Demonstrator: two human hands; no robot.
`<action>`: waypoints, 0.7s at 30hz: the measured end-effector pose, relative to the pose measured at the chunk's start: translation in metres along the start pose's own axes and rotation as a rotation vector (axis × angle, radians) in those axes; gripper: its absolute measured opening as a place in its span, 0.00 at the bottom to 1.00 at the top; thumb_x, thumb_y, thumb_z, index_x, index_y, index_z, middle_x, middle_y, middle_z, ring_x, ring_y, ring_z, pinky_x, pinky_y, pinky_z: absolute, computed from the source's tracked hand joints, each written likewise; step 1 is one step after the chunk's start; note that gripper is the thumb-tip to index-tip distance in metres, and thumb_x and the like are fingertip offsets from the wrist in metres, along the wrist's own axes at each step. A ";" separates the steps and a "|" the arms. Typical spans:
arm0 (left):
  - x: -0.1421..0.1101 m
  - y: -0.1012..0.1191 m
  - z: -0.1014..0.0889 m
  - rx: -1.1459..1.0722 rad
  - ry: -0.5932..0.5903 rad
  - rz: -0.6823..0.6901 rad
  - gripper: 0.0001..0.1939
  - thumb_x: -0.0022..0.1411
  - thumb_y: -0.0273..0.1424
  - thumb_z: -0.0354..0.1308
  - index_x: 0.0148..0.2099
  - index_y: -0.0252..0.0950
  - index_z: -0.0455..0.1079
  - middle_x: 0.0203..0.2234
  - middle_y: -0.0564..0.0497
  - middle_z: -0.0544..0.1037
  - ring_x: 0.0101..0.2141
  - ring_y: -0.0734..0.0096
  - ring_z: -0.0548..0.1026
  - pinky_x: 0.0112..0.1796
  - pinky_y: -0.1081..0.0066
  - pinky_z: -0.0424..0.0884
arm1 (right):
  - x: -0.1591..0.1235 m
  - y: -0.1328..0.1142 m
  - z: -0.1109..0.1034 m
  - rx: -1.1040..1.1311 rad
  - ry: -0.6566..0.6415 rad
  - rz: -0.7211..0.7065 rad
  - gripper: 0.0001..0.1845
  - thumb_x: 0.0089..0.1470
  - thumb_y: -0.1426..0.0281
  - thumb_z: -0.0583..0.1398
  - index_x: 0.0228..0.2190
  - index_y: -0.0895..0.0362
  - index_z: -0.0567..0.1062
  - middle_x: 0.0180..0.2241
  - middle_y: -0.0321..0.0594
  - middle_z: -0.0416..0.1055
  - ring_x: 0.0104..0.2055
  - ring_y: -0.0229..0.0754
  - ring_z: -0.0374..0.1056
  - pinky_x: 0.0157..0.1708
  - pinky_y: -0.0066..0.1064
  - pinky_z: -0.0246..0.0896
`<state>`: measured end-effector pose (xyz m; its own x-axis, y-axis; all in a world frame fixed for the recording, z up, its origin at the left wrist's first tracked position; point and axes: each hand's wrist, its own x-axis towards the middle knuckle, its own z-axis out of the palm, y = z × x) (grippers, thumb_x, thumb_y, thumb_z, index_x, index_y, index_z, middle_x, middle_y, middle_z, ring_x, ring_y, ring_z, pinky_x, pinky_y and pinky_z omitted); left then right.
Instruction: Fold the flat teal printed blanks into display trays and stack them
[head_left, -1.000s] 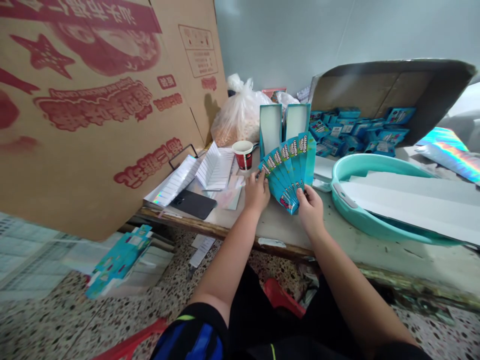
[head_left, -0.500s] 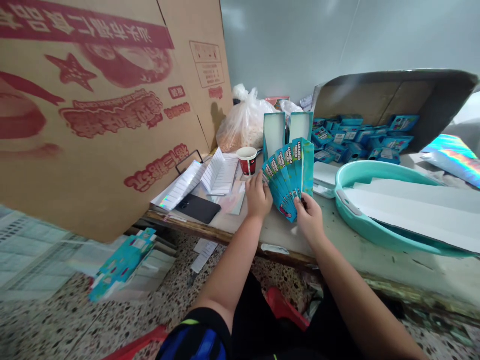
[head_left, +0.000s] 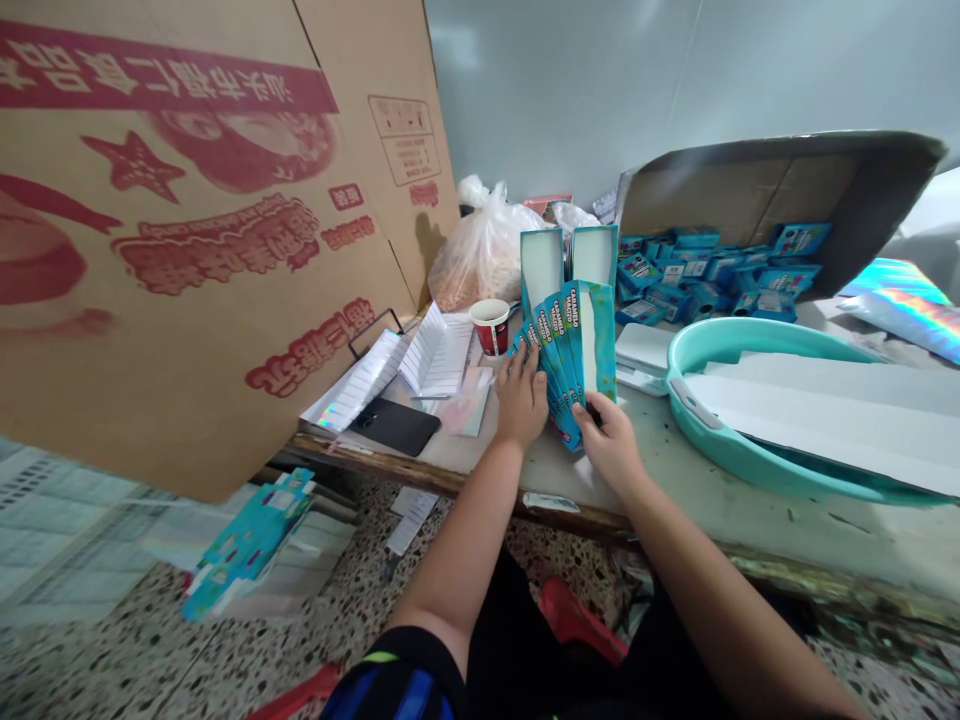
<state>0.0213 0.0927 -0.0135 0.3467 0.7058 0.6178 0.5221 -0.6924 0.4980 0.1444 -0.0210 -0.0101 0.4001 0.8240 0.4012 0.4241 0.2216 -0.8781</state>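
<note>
At the edge of the desk (head_left: 705, 495), we hold a fan of cartons (head_left: 561, 355) between our hands, its printed blue faces turned up and left. The left grip (head_left: 520, 397) lies against the fan's left side with fingers spread; whether it has firm hold, we cannot tell. The right grip (head_left: 611, 445) is closed on the fan's lower right end, thumb and fingers pressing the pieces together.

Progress, as we judge it from the layout: one batch is in hand, two open cartons (head_left: 566, 265) stand upright just behind it, and many small boxes (head_left: 712, 272) lie heaped inside a tilted carton lid (head_left: 780, 180). More white sheets (head_left: 817, 420) lie in a teal basin (head_left: 750, 335), and a printed stack (head_left: 247, 545) lies on the floor below the desk.

Compared with the earlier frame, the fan is narrower — its pieces are drawn closer and stand more upright — and the right grip has moved in along its lower edge. A white inner face now shows at the fan's right end.
</note>
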 end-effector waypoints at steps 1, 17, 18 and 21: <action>0.000 0.000 0.000 -0.004 -0.003 0.003 0.30 0.76 0.43 0.35 0.72 0.38 0.59 0.71 0.40 0.60 0.70 0.55 0.57 0.67 0.47 0.53 | 0.000 0.000 0.000 0.004 0.002 0.000 0.16 0.61 0.55 0.56 0.29 0.53 0.69 0.27 0.36 0.67 0.30 0.43 0.60 0.34 0.35 0.54; 0.001 0.000 -0.002 -0.043 0.019 -0.006 0.28 0.76 0.43 0.39 0.71 0.40 0.60 0.70 0.40 0.62 0.69 0.55 0.59 0.67 0.47 0.55 | 0.000 0.003 0.003 -0.018 0.026 -0.020 0.15 0.61 0.56 0.56 0.32 0.53 0.75 0.32 0.41 0.75 0.34 0.47 0.67 0.35 0.35 0.59; 0.001 0.000 -0.002 -0.047 0.020 -0.009 0.28 0.76 0.43 0.40 0.71 0.40 0.60 0.70 0.40 0.62 0.69 0.55 0.59 0.67 0.47 0.55 | 0.000 0.003 0.003 -0.020 0.028 -0.019 0.16 0.61 0.56 0.56 0.32 0.53 0.75 0.32 0.41 0.75 0.34 0.47 0.67 0.35 0.36 0.59; 0.001 -0.001 -0.001 -0.060 0.019 -0.007 0.28 0.75 0.44 0.41 0.71 0.41 0.61 0.70 0.41 0.62 0.69 0.54 0.59 0.66 0.46 0.55 | 0.000 0.004 0.003 -0.021 0.031 -0.015 0.16 0.61 0.55 0.56 0.33 0.53 0.75 0.33 0.41 0.75 0.35 0.47 0.67 0.35 0.36 0.59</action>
<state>0.0202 0.0934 -0.0125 0.3281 0.7085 0.6248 0.4766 -0.6952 0.5380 0.1437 -0.0181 -0.0143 0.4185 0.8041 0.4223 0.4474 0.2221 -0.8663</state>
